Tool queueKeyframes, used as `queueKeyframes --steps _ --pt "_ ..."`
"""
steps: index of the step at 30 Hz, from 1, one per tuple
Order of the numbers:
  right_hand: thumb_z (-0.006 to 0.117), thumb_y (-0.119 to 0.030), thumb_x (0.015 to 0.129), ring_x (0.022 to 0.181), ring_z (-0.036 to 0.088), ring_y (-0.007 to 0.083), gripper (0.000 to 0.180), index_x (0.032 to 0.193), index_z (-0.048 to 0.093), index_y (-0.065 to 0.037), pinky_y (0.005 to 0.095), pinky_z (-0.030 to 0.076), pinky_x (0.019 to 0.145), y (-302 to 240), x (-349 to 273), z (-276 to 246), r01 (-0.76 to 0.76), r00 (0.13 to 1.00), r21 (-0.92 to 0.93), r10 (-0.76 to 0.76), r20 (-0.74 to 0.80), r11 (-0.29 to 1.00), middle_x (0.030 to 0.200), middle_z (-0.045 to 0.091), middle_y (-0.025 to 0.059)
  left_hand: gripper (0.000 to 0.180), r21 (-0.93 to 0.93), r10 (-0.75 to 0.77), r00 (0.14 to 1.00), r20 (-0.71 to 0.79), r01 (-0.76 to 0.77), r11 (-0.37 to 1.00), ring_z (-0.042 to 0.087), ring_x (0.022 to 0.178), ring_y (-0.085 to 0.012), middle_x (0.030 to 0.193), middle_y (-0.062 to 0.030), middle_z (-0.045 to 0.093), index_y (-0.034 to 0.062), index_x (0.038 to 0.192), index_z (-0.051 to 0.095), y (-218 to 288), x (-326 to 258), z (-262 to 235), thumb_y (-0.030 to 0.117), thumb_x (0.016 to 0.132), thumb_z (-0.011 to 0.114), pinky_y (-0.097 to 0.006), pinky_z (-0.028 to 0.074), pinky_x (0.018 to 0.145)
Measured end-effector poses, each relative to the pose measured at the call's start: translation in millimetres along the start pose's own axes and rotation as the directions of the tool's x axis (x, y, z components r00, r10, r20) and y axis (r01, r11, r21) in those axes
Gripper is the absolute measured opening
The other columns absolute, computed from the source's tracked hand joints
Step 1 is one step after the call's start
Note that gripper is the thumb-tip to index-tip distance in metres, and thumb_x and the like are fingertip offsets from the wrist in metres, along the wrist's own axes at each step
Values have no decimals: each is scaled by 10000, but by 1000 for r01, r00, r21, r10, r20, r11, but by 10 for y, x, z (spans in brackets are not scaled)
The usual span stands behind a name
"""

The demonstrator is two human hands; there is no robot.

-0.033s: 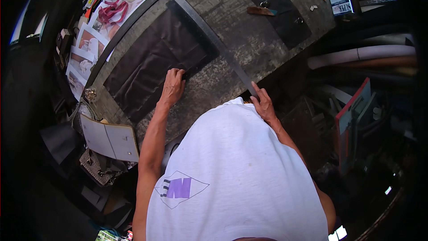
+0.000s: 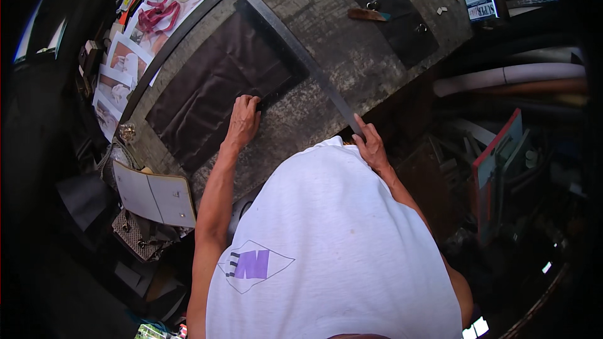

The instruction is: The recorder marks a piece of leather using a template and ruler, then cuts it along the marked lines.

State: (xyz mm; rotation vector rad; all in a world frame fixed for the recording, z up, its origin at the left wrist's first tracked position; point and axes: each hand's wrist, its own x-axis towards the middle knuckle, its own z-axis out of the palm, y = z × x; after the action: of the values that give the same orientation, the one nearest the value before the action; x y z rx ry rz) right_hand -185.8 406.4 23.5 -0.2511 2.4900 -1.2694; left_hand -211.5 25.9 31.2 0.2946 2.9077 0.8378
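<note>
No visible shift since earlier frame. Right hand (image 2: 372, 145) pinching metal ruler (image 2: 301, 53) by its near end; rest runs forward-left of that grip. Left hand (image 2: 244, 122) curled on dark sheet's (image 2: 207, 81) near edge, can't tell if pinching; sheet spreads ahead and left.

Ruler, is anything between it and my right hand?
Nothing visible: your right hand touches the near end of the ruler. Your left hand is off it, at the edge of the dark sheet.
</note>
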Motion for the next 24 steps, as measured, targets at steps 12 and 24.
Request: queueKeyframes --steps 12,24 --pt "625 0 863 727 516 275 619 1442 458 -142 360 455 691 -14 48 -21 63 998 -25 -63 4 998 841 488 127 404 35 -46 997 -66 48 998 515 1020 -342 1078 -166 522 -9 1147 558 2 27 79 -41 760 667 -424 432 879" --pt "628 -13 867 739 545 290 628 1451 450 -162 372 472 694 -24 43 -32 14 999 -84 -11 31 996 865 514 131 427 28 -43 998 -45 44 999 519 1013 -329 1067 -154 526 23 1155 568 -6 -7 95 -33 748 686 -418 431 865"
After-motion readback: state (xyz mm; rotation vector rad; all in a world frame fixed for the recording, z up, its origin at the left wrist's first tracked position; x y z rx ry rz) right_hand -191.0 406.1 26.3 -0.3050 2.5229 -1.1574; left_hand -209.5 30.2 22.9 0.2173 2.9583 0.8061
